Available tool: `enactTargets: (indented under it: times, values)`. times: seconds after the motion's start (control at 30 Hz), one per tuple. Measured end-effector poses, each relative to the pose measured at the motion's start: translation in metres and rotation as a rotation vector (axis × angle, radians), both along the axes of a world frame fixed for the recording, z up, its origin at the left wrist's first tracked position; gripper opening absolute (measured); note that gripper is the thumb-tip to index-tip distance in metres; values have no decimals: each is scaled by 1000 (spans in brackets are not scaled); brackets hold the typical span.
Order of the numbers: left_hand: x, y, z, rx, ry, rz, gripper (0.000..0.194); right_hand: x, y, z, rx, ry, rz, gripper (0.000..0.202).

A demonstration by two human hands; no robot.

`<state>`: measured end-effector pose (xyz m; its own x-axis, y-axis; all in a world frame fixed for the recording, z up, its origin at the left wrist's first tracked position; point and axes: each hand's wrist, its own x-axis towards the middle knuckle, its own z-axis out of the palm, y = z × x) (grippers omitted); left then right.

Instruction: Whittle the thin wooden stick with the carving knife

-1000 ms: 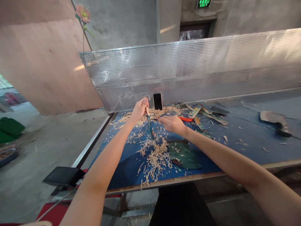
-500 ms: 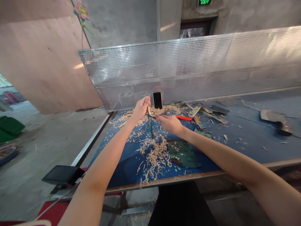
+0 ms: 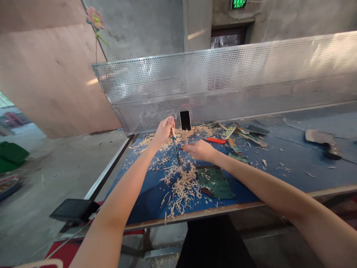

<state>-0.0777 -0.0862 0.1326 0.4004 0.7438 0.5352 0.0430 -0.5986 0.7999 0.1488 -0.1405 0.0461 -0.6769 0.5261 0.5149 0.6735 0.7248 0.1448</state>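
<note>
A narrow wooden strip [image 3: 174,140], bare and pale near the top and blue-green lower down, slants over the table. My left hand [image 3: 164,129] is closed around its upper end. My right hand [image 3: 201,150] is closed in a pinch on a small thin-bladed tool [image 3: 180,149], mostly hidden by the fingers. The tool's tip meets the strip at its middle, as far as I can see. Curled wood shavings [image 3: 185,182] lie heaped beneath. Behind my right hand an orange-handled tool [image 3: 216,140] lies on the table.
A phone [image 3: 185,120] leans on the perforated metal screen [image 3: 173,82]. On the blue table [image 3: 279,163] lie a dark green sheet [image 3: 216,182], several painted scraps [image 3: 237,134] and a cleaver-like blade [image 3: 320,137]. A black device [image 3: 73,209] sits left of the table's edge.
My right hand has moved down along the strip, toward me, with the small tool. More pale wood shows below my left hand, which still grips the upper end.
</note>
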Motion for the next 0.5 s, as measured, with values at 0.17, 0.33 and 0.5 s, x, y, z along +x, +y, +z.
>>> enactTargets:
  times: [0.17, 0.33, 0.5]
  values:
    - [0, 2, -2, 0, -4, 15, 62, -1, 0, 3, 41, -8, -34, 40]
    - [0, 3, -2, 17, 27, 47, 62, -8, 4, 2, 68, 73, -63, 45]
    - [0, 1, -2, 19, 21, 55, 63, -9, -1, -3, 56, 101, -93, 39]
